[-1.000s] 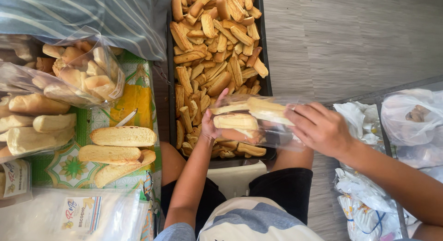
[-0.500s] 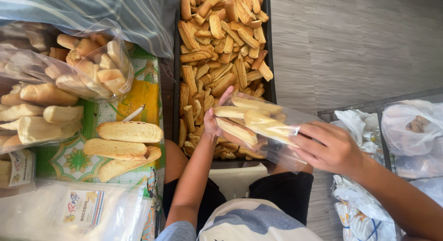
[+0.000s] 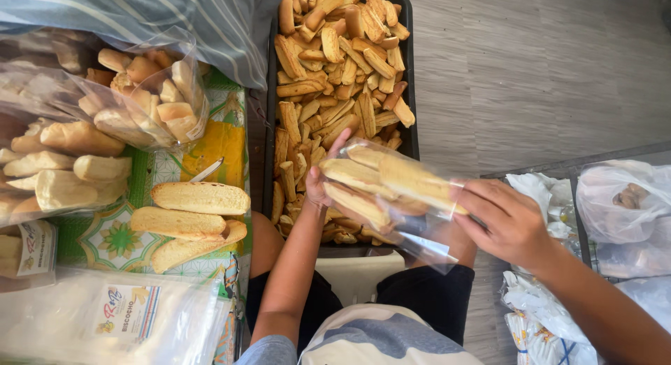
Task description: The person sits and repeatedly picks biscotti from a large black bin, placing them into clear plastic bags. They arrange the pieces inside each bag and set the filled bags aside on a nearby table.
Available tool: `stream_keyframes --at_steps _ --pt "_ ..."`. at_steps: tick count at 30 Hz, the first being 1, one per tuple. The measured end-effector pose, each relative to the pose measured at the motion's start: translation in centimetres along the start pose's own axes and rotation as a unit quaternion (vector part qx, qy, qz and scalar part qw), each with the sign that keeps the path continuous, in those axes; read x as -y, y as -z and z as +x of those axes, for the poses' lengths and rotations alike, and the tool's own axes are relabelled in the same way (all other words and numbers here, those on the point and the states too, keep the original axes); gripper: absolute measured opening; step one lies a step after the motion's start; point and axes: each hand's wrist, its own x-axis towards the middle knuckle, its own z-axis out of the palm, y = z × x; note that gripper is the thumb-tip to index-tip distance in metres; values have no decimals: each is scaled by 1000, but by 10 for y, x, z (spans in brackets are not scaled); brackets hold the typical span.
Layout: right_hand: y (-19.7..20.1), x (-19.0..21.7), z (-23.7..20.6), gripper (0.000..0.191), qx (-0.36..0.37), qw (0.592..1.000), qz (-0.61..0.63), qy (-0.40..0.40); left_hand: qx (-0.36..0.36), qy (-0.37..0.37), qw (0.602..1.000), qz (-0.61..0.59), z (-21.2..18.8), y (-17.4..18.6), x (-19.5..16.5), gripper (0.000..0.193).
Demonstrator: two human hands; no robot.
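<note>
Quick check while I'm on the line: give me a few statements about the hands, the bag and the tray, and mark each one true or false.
1. Both hands hold one clear plastic bag with toasted bread slices inside. True: the left hand is at its closed end, the right hand at its open end.
2. The black tray is nearly empty. False: it is heaped with toasted bread sticks.
3. Three loose bread slices lie on the patterned tablecloth. True.
4. The bag is held over the patterned tablecloth. False: it is held over the near end of the tray, above the person's lap.
5. The filled bags of bread lie on the right-hand side. False: they are on the left-hand side, on the table.
</note>
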Motion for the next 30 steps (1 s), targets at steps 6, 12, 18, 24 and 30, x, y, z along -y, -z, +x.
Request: stream_keyframes --at_steps 6,12,18,24,30 --pt "-41 -5 0 43 -1 998 -30 -48 22 5 999 -35 3 -7 10 130" --pt "-48 -18 29 48 30 997 10 -68 -21 3 1000 11 2 -1 10 127" --pt "-24 -30 32 41 205 974 9 -93 -87 -4 996 -14 3 6 20 127" --pt "-34 -44 16 27 215 976 29 -21 -130 80 985 -79 1 4 41 126" --pt "-39 -50 -2 21 203 979 18 -10 -83 130 983 -103 -8 8 51 115"
